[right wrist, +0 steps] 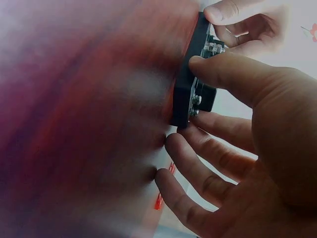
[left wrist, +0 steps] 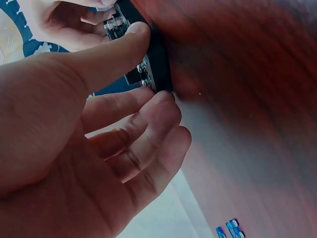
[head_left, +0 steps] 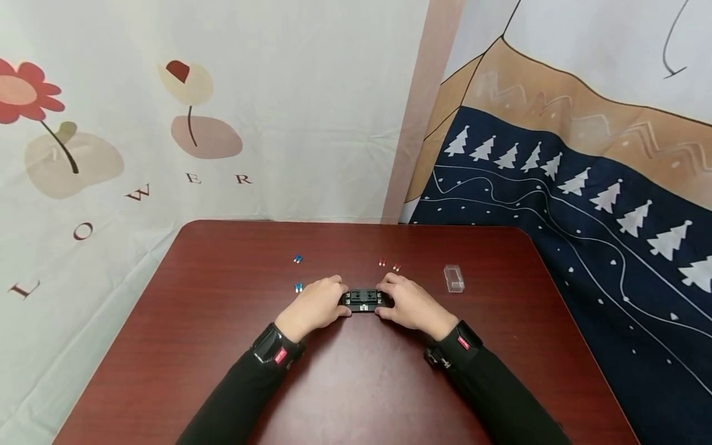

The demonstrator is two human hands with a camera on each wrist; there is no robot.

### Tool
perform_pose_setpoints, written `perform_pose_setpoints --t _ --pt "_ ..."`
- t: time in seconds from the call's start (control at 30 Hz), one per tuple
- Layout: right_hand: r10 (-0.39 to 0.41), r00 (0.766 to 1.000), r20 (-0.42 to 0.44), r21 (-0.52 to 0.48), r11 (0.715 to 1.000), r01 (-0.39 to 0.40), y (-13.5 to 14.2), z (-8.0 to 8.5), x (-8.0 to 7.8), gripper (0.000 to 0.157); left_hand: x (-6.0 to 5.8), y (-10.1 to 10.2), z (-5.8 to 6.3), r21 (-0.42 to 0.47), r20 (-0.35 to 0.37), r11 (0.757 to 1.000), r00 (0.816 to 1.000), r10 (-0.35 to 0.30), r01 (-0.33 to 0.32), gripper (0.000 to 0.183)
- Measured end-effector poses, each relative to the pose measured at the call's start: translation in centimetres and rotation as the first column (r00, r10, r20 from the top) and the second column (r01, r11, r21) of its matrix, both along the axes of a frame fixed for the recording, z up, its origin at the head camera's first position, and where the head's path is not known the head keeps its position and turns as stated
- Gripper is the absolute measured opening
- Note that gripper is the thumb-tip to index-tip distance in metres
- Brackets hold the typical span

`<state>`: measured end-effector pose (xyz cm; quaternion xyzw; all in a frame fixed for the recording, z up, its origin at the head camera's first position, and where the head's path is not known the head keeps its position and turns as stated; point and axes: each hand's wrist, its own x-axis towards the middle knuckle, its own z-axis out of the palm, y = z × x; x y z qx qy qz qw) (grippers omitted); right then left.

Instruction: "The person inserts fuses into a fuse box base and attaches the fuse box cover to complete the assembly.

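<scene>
A black fuse block [head_left: 364, 307] with metal screw terminals lies on the table between both hands, its long side facing the person. The left hand [head_left: 314, 305] grips its left end, thumb on the near side and fingers at the end and far side. On the right end, the right hand [head_left: 414, 304] holds it the same way. In the left wrist view the thumb lies across the side of the block [left wrist: 161, 62]. The right wrist view shows bolts and nuts standing on the block [right wrist: 184, 94], with the right thumb pressed to its side and other fingertips near the table.
Two blue blade fuses [head_left: 298, 288] lie beyond and left of the left hand. Two red blade fuses [head_left: 397, 267] lie just past the right hand. A clear plastic cover [head_left: 453, 279] rests farther right on the brown table [head_left: 367, 395]. Printed curtains hang behind.
</scene>
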<state>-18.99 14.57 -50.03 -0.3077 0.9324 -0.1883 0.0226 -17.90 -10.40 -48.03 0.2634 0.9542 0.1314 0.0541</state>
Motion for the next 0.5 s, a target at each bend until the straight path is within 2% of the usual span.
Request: perform_pose_setpoints --t 0.13,0.27,0.5 --pt "-0.007 1.000 -0.011 0.019 1.000 0.007 -0.6 0.0 -0.9 0.041 -0.6 -0.3 0.2 0.001 -0.004 1.000 1.000 0.023 -0.023 0.040" --pt "-0.030 0.999 0.015 0.036 0.999 0.029 -1.0 0.1 -1.5 0.044 -1.0 -0.4 0.0 -0.004 -0.014 0.999 0.999 0.044 -0.044 0.041" --pt "-0.074 0.995 0.068 0.045 0.996 0.071 -1.3 0.2 -1.5 0.046 -1.1 -0.3 -0.2 -0.009 0.004 0.998 0.999 0.054 -0.054 0.045"
